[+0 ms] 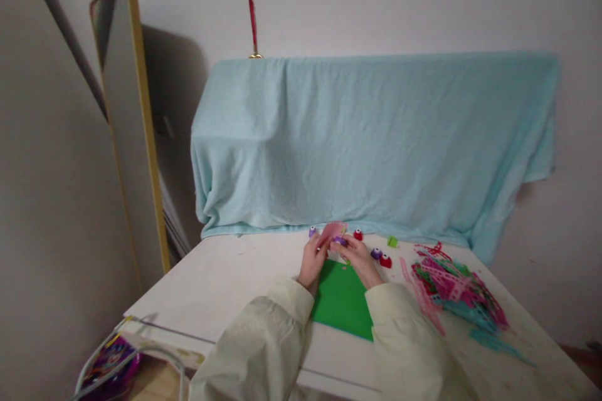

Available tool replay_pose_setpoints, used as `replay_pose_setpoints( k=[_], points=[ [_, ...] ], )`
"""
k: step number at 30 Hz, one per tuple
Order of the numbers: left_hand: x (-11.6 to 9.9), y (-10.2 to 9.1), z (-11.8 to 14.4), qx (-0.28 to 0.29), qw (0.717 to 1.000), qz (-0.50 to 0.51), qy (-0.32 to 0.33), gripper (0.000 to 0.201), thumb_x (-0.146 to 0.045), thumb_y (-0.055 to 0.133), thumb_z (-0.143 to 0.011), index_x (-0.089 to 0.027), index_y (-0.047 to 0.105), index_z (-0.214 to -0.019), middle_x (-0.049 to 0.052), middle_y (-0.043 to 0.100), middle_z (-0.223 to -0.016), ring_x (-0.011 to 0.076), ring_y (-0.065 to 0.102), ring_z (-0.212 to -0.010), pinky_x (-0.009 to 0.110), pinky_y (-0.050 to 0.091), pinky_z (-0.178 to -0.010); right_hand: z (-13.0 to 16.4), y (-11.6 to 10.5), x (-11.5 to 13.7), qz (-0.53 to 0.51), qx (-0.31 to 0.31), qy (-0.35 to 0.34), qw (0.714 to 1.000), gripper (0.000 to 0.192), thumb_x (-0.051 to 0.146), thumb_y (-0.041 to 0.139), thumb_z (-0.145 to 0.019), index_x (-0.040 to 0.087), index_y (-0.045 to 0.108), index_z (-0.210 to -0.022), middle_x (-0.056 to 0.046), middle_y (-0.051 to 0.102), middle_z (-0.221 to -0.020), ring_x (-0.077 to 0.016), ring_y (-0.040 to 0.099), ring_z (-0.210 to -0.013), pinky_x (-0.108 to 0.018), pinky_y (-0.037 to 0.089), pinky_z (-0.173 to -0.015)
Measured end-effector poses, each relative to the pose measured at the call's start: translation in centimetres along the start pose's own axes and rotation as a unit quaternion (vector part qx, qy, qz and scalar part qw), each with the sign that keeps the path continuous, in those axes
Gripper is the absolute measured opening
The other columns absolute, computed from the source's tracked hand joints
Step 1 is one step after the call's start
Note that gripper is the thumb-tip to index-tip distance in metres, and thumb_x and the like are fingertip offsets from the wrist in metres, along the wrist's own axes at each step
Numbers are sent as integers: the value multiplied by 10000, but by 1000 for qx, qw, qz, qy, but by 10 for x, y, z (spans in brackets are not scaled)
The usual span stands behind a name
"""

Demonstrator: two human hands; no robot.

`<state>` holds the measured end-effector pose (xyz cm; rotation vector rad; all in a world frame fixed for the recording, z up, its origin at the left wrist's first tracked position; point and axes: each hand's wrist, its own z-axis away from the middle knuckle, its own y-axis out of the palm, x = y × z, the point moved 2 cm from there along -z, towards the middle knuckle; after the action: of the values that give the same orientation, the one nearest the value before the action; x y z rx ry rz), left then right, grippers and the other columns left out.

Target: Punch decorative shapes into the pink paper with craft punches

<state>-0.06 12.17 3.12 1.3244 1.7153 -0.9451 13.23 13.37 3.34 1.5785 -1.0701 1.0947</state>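
Above the far end of a flat green sheet (342,304), my two hands are close together. My left hand (312,260) is closed on a thin pink piece (333,232), which looks like a flat plastic part. A small purple piece (339,240) is pinched in the fingers of my right hand (356,257), against the pink piece. Their exact contact is too small to make out. Near my right hand lie a red piece (385,260) and another purple piece (375,253), each with a white, eye-like spot.
A heap of coloured perforated plastic strips (458,288) lies on the right of the white table (249,282). A lime-green piece (392,241) sits near the back edge. Behind hangs a light blue cloth (376,144). A tall mirror (129,125) leans at the left.
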Motion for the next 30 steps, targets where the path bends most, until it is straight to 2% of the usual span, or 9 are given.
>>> replay_pose_setpoints(
  k=[8, 13, 18, 22, 25, 30],
  points=[
    [3, 0, 0, -1, 1000, -4, 0, 298, -417, 579, -786, -152, 692, -862, 42, 611, -713, 147, 521, -603, 258, 412, -592, -1, -1, -2, 27, -8, 7, 1000, 390, 419, 763, -600, 140, 645, -846, -2, 605, -663, -72, 440, -487, -194, 268, -415],
    [4, 2, 0, 1, 1000, 9, -20, 324, -445, 588, -775, -150, 690, -865, 38, 614, -697, 148, 520, -592, 256, 409, -582, -1, -1, -3, 30, -10, 16, 999, 402, 430, 758, -600, 149, 654, -868, -11, 616, -683, -74, 445, -495, -188, 256, -413],
    [9, 2, 1, 3, 1000, 8, -23, 340, -458, 582, -778, -147, 681, -871, 41, 620, -722, 154, 538, -627, 254, 417, -597, 0, -3, -1, 41, -25, 4, 999, 378, 431, 765, -585, 148, 665, -814, -11, 618, -669, -96, 483, -520, -203, 306, -441],
    [18, 3, 0, 27, 999, -14, 18, 339, -444, 540, -818, -137, 663, -891, 56, 619, -808, 163, 558, -720, 260, 431, -668, 2, -7, -3, 42, -44, 0, 998, 339, 431, 757, -602, 142, 670, -755, -13, 626, -648, -113, 514, -544, -222, 363, -496],
    [23, 2, -1, 29, 998, -27, 44, 330, -435, 522, -836, -133, 647, -887, 62, 608, -841, 167, 560, -768, 265, 433, -707, 3, -7, -3, 38, -32, -1, 999, 357, 448, 753, -601, 142, 682, -768, -39, 665, -718, -147, 568, -616, -247, 416, -567],
    [23, 2, -1, 45, 998, -30, 36, 339, -453, 504, -844, -142, 640, -847, 57, 598, -833, 161, 566, -738, 252, 440, -663, 3, -6, -1, 44, -26, -11, 999, 395, 467, 754, -583, 153, 697, -816, -51, 686, -769, -169, 595, -669, -251, 436, -582]
  ],
)
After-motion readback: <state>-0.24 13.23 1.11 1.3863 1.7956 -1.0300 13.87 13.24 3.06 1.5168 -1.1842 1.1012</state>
